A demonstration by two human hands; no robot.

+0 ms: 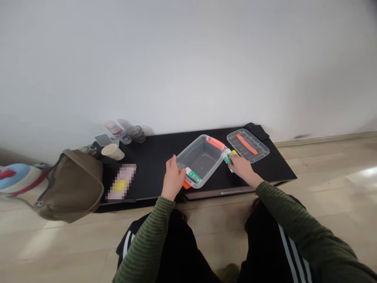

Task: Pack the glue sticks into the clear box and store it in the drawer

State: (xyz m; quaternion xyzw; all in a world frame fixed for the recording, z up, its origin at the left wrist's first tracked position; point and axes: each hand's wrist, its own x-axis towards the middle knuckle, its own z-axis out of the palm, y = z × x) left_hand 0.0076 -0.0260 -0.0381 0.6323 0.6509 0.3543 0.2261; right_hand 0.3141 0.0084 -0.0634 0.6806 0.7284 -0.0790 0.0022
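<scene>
Black rectangular tabletop (156, 151), across the middle of the frame, against a pale wall (188, 70). Contents as follows.

Container, 1: clear plastic, rectangular, rounded corners, orange clips at 2 ends; open side up, centre of the frame, set at a slant. Inside, at its lower-left end: 1 small green-and-white box (194, 176).

Left hand (173, 180), 1: at the container's lower-left corner, grasping the rim, thumb on the inner side at the white end of the small box; whether it also presses the box, cannot tell.

Right hand (243, 167), 1: right of centre, fingers closed on a cluster of small green-and-white packages (227, 157), just beside the container's right side. Exact count hidden by the fingers. A yellow patch shows next to them.

Lid, 1: clear plastic, orange strip handle (246, 144), lying flat, right of the container. Behind it, a black dotted object (257, 131).

Left part of the tabletop: white paper cup (113, 152), upright; white bottle (118, 132); dark glass jar (136, 134); pale-edged grey flat item (103, 140); pixelated pink-and-yellow rectangle (121, 182).

Left edge of the frame: brown fabric bag (73, 184), beside a light-blue-and-white rounded article (19, 177).
</scene>
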